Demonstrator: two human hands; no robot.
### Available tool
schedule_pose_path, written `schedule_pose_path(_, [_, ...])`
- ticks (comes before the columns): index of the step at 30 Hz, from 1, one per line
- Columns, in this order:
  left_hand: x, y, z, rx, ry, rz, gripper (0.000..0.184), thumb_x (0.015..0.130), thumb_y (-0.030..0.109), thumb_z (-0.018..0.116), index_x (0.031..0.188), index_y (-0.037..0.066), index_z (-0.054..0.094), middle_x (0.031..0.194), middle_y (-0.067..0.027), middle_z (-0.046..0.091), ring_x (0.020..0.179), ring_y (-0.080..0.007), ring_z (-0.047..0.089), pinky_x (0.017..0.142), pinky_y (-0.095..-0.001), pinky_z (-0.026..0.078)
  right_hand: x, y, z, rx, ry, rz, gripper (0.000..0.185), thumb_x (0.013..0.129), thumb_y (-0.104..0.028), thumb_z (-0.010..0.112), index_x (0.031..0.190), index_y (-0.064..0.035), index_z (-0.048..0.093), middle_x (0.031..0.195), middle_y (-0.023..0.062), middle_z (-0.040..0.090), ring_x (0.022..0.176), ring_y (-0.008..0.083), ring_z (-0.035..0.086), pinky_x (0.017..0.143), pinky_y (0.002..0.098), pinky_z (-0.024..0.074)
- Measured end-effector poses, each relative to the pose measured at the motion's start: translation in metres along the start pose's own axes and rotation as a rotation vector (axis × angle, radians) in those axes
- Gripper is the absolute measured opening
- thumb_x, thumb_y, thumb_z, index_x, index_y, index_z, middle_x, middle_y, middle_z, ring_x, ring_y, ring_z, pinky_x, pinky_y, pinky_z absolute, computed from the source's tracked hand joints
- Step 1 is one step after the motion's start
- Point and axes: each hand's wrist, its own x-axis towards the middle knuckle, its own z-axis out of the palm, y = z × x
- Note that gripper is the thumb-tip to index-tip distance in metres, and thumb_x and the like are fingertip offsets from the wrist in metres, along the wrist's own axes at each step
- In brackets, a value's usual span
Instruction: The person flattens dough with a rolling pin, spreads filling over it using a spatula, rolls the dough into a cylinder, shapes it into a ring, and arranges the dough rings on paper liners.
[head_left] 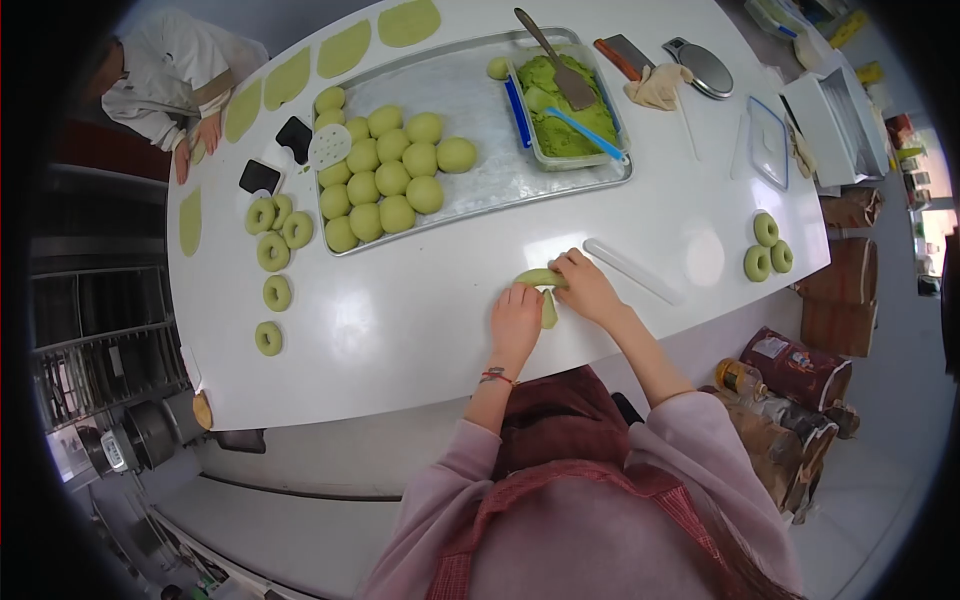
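Observation:
Near the table's front edge, a curved green dough strip (541, 277) is held at both ends. My left hand (517, 318) has its fingers closed on the strip's left end. At its right end, the fingers of my right hand (585, 285) are closed round the dough. A smaller dough piece (548, 309) hangs or lies between the hands; whether it joins the strip is unclear. Just right of my right hand lies a translucent white rolling stick (632, 271). Behind the hands, a metal tray (480, 205) holds several round green dough balls (392, 178).
A tub of green filling (572, 105) with a spatula stands on the tray. Green dough rings (273, 251) lie left, more rings (757, 263) right. Flat dough sheets (345, 48), a scraper (625, 55) and scale (704, 68) lie farther back. A co-worker (165, 80) stands back left.

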Motion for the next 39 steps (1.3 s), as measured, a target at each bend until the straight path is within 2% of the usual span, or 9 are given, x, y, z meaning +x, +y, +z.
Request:
schedule_pose_path(8, [0.003,-0.005,-0.003,-0.074,-0.083,0.101,0.008,0.087,0.016,0.067,0.092,0.010,0.064,0.084,-0.0062,0.065,0.081,-0.0271,0.061,0.068,-0.0407,0.052,-0.010,0.007,-0.007,-0.127,0.134,-0.104,0.019,0.076,-0.003,0.070,0.095,-0.0020,0.065,0.089,0.0141,0.062,0.085,0.0349,0.058,0.078,0.0425,0.0504])
schedule_pose_path(15, [0.004,-0.011,-0.005,-0.172,-0.066,0.073,0.012,0.085,0.015,0.067,0.095,0.010,0.062,0.086,-0.0034,0.065,0.083,-0.0251,0.060,0.067,-0.0381,0.053,-0.042,-0.018,0.052,0.909,0.199,0.877,0.021,0.084,0.002,0.071,0.101,0.0019,0.058,0.088,0.0071,0.062,0.079,0.0143,0.064,0.065,0.0262,0.0585])
schedule_pose_path(22, [0.003,-0.009,-0.026,-0.203,-0.146,0.255,0.018,0.082,0.014,0.073,0.096,0.010,0.063,0.093,-0.0078,0.064,0.087,-0.0294,0.058,0.073,-0.0391,0.051,-0.059,-0.028,0.038,1.140,0.210,0.933,0.030,0.093,-0.011,0.064,0.120,0.0004,0.058,0.095,0.0076,0.062,0.095,0.0157,0.062,0.079,0.0304,0.0551])
schedule_pose_path(25, [-0.002,-0.015,-0.008,-0.148,-0.149,0.178,0.024,0.079,0.014,0.076,0.098,0.008,0.063,0.095,-0.0088,0.064,0.089,-0.0302,0.058,0.072,-0.0390,0.051,-0.068,-0.015,0.034,0.927,0.055,0.750,0.039,0.096,-0.019,0.062,0.131,-0.0024,0.055,0.105,0.0078,0.061,0.096,0.0153,0.058,0.083,0.0301,0.0506])
schedule_pose_path(27, [0.001,-0.029,-0.014,-0.319,-0.110,0.214,0.026,0.080,0.017,0.077,0.100,0.006,0.063,0.091,-0.0084,0.061,0.084,-0.0266,0.057,0.070,-0.0376,0.050,-0.079,-0.011,0.030,0.340,0.121,0.462,0.041,0.091,-0.015,0.068,0.127,-0.0004,0.055,0.096,0.0068,0.060,0.093,0.0159,0.058,0.078,0.0307,0.0492])
schedule_pose_path(28, [0.001,-0.034,-0.017,-0.318,-0.109,0.214,0.026,0.080,0.017,0.077,0.100,0.006,0.063,0.091,-0.0084,0.061,0.084,-0.0266,0.057,0.070,-0.0376,0.050,-0.083,-0.009,0.037,0.340,0.120,0.461,0.041,0.091,-0.015,0.068,0.127,-0.0004,0.055,0.096,0.0068,0.060,0.093,0.0159,0.058,0.078,0.0307,0.0492])
schedule_pose_path(30, [0.000,-0.035,-0.028,-0.579,-0.328,-0.333,0.027,0.080,0.015,0.077,0.101,0.005,0.064,0.089,-0.0103,0.060,0.081,-0.0262,0.057,0.070,-0.0371,0.049,-0.086,-0.013,0.052,0.536,0.146,0.385,0.043,0.088,-0.014,0.071,0.126,-0.0020,0.056,0.087,0.0059,0.058,0.094,0.0155,0.058,0.078,0.0312,0.0494])
schedule_pose_path(35, [0.004,-0.031,-0.031,-0.555,-0.346,-0.300,0.025,0.081,0.013,0.076,0.101,0.005,0.065,0.090,-0.0111,0.060,0.081,-0.0266,0.057,0.071,-0.0370,0.049,-0.072,-0.029,0.070,1.121,0.161,0.650,0.034,0.087,-0.005,0.068,0.119,-0.0024,0.057,0.092,0.0080,0.058,0.086,0.0197,0.061,0.074,0.0334,0.0515])
schedule_pose_path(39, [0.009,-0.037,-0.024,-0.510,-0.328,-0.042,0.026,0.080,0.013,0.077,0.102,0.006,0.064,0.093,-0.0099,0.061,0.083,-0.0269,0.057,0.074,-0.0377,0.048,-0.080,-0.034,0.034,0.198,0.087,0.017,0.023,0.083,-0.002,0.064,0.105,-0.0020,0.060,0.096,0.0099,0.059,0.085,0.0258,0.061,0.074,0.0332,0.0524])
